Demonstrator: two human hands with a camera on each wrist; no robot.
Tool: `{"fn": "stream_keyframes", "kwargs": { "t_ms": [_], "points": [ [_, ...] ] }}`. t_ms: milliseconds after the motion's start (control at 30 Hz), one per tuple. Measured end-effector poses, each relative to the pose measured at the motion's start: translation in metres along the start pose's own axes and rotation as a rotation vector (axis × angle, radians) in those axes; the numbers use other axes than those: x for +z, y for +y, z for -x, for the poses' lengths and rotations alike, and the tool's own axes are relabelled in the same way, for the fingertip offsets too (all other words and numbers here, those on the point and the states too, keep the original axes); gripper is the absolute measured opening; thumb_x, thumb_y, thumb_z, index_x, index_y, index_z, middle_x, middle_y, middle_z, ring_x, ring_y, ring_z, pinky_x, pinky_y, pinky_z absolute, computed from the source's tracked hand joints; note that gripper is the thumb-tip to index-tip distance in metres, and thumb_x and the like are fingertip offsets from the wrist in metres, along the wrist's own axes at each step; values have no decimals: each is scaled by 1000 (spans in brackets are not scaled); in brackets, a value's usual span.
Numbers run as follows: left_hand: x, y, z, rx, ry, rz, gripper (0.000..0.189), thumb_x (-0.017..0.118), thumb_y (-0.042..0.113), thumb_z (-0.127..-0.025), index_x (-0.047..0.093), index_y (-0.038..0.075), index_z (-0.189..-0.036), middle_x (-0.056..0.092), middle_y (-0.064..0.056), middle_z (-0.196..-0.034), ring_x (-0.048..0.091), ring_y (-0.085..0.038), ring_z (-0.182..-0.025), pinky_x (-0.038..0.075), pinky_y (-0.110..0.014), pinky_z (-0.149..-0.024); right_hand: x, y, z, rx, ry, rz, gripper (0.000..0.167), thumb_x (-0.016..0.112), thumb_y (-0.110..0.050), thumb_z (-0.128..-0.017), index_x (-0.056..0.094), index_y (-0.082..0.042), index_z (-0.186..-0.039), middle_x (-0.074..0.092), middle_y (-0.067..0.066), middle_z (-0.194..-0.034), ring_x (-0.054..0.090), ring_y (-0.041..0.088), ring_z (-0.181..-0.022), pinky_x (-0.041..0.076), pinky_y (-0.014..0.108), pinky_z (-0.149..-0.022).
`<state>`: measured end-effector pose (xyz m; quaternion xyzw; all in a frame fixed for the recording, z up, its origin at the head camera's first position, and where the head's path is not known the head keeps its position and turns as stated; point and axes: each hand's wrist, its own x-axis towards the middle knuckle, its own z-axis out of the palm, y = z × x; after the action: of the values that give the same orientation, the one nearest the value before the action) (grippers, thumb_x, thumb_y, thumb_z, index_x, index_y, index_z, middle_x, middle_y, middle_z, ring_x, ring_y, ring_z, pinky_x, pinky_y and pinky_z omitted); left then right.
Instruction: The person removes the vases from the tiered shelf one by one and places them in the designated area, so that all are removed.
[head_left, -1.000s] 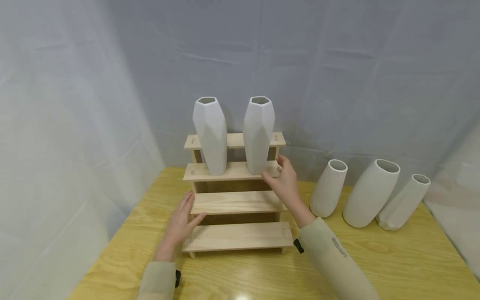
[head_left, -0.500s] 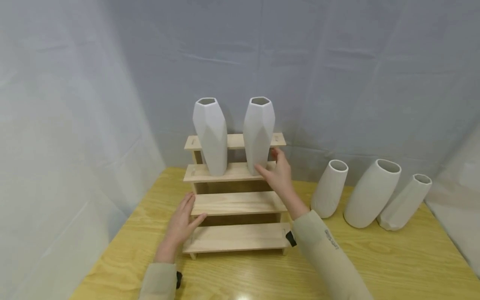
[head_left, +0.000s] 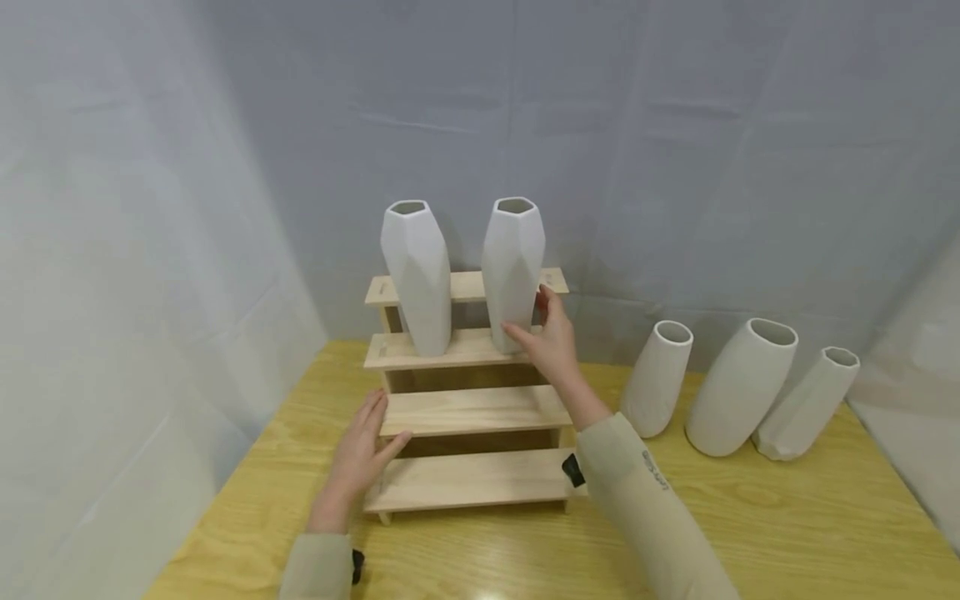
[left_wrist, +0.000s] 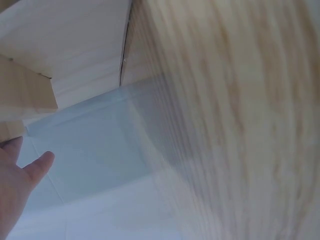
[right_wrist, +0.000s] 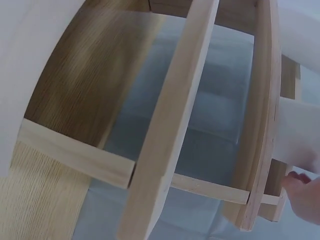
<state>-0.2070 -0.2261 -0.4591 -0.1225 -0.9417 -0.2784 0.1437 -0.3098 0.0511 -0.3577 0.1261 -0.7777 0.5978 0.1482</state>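
Observation:
In the head view, two tall white faceted vases stand upright on the second tier from the top of a stepped wooden rack (head_left: 480, 408). My right hand (head_left: 553, 340) is at the lower part of the right vase (head_left: 513, 258); its thumb lies across the front and its fingers are at the right side. The left vase (head_left: 420, 279) stands apart from both hands. My left hand (head_left: 358, 454) rests against the rack's left side, fingers extended by the third tier and thumb in front. In the right wrist view, my right hand (right_wrist: 303, 197) appears beside the vase (right_wrist: 299, 132).
Three more white vases stand on the wooden table (head_left: 720, 533) to the right: a slim one (head_left: 658, 379), a wide one (head_left: 742, 387) and a small faceted one (head_left: 806, 404). A grey cloth (head_left: 600, 125) hangs behind, with a pale one at the left.
My right hand has moved up and left from the shelf's right end to the right vase, its thumb now across the vase's front. My left hand stays on the rack.

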Motion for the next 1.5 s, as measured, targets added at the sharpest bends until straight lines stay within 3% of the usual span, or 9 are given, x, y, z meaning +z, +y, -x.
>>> {"fn": "stream_keyframes", "kwargs": {
  "t_ms": [367,900,1500],
  "points": [
    [1,0,-3,9,17,-19,74,55,38,-86,24,-7,-136,19,-18,-142,18,-33,-129,20,-48,-102,0,-4,-7,-6,-37,-36,81,73,-12,-73,23,-2,-136,37,17,-133,36,24,-121,31,32,-100],
    [6,-1,-4,32,42,-31,73,55,38,-86,26,-8,-134,21,-19,-141,20,-34,-128,21,-48,-102,6,-5,-3,-60,75,44,78,77,-17,-69,34,-1,-131,48,15,-120,47,25,-108,42,38,-89],
    [6,0,-7,25,17,-23,73,53,41,-87,25,-7,-135,20,-18,-142,18,-32,-129,19,-47,-103,7,-4,-4,-65,126,15,74,77,-14,-67,37,0,-128,48,15,-122,48,26,-108,43,34,-88]
  ]
}}
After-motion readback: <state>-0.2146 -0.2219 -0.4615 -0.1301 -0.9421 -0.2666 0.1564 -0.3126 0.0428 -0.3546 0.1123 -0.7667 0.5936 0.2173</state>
